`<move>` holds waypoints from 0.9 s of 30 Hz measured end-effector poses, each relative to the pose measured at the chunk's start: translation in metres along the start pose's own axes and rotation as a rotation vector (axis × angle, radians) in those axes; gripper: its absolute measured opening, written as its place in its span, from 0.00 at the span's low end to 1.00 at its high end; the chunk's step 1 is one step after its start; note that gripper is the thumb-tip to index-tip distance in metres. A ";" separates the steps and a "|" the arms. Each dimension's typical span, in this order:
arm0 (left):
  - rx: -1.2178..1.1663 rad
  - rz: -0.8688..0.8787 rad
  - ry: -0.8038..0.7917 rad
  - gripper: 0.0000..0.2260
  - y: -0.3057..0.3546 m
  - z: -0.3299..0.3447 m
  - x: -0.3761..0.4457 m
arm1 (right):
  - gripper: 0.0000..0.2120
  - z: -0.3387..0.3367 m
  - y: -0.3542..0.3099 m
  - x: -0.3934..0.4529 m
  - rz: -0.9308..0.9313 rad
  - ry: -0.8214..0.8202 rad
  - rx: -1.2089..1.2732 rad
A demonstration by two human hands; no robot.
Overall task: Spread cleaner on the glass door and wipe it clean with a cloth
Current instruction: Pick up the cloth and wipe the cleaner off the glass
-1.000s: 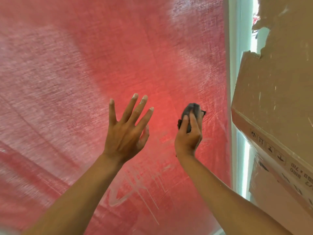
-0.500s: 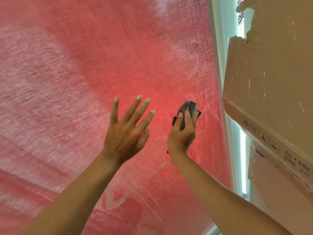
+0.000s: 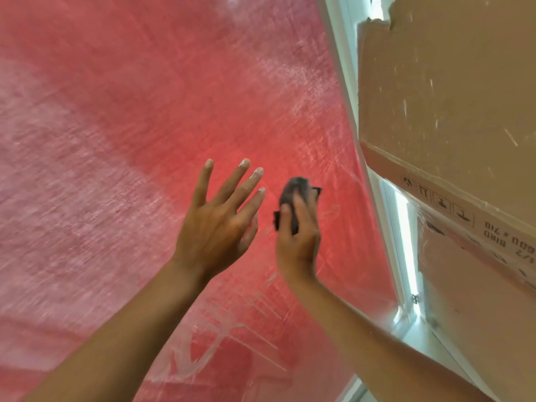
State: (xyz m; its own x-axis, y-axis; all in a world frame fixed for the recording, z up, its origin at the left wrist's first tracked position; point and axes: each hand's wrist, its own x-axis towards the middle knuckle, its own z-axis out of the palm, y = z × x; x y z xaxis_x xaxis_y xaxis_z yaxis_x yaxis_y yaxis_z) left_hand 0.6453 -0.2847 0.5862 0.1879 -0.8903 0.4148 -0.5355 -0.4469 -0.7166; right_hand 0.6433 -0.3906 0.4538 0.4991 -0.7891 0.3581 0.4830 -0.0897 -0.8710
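The glass door (image 3: 145, 111) fills most of the view, red behind it, with whitish cleaner haze across the left and top and white streaks low in the middle. My right hand (image 3: 298, 236) presses a dark grey cloth (image 3: 297, 188) against the glass near the right side, fingers over the wad. My left hand (image 3: 220, 224) is raised just left of it, fingers straight and spread, white residue on the fingertips, holding nothing.
A white door frame (image 3: 345, 68) runs down the right edge of the glass. Beyond it stands a large brown cardboard sheet (image 3: 449, 97) with printed marks, close to my right forearm.
The view has swung so the frame and cardboard sit differently. My right hand has slid the cloth slightly left and down on the glass, towards my left hand, which stays raised and spread.
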 end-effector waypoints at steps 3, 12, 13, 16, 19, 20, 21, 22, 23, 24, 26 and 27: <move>-0.004 0.018 -0.023 0.17 0.003 0.004 0.011 | 0.18 -0.008 0.013 -0.006 -0.217 -0.099 -0.039; -0.002 0.108 -0.112 0.21 0.014 0.019 0.040 | 0.18 -0.011 0.018 0.005 0.101 0.160 -0.006; -0.005 0.112 -0.112 0.21 0.014 0.021 0.044 | 0.18 -0.007 0.015 -0.008 -0.017 0.087 0.015; -0.021 0.137 -0.110 0.20 0.015 0.025 0.050 | 0.18 -0.008 0.025 -0.004 -0.136 0.037 0.003; -0.024 0.151 -0.115 0.21 0.011 0.025 0.049 | 0.15 -0.029 0.048 0.024 0.168 0.222 -0.032; -0.026 0.150 -0.120 0.21 0.011 0.025 0.049 | 0.15 -0.038 0.058 0.032 0.305 0.290 -0.026; -0.029 0.148 -0.125 0.21 0.012 0.024 0.049 | 0.16 -0.046 0.066 0.036 0.405 0.321 -0.028; -0.032 0.148 -0.131 0.21 0.012 0.023 0.049 | 0.17 -0.050 0.066 0.036 0.452 0.316 -0.037; -0.033 0.149 -0.135 0.22 0.013 0.023 0.048 | 0.17 -0.050 0.062 0.035 0.441 0.302 -0.048; -0.032 0.149 -0.134 0.22 0.013 0.024 0.048 | 0.17 -0.046 0.050 0.033 0.376 0.275 -0.052; -0.018 0.152 -0.122 0.22 0.013 0.025 0.048 | 0.17 -0.031 0.023 0.030 0.113 0.162 -0.022; -0.014 0.153 -0.117 0.21 0.013 0.025 0.048 | 0.17 -0.024 0.014 0.029 -0.026 0.098 -0.017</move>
State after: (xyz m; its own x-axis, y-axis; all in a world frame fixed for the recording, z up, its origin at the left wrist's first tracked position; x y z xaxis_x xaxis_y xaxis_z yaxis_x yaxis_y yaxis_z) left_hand 0.6681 -0.3356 0.5830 0.1979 -0.9521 0.2330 -0.5764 -0.3053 -0.7580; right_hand 0.6472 -0.4290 0.4442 0.4135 -0.8417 0.3472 0.4822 -0.1210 -0.8676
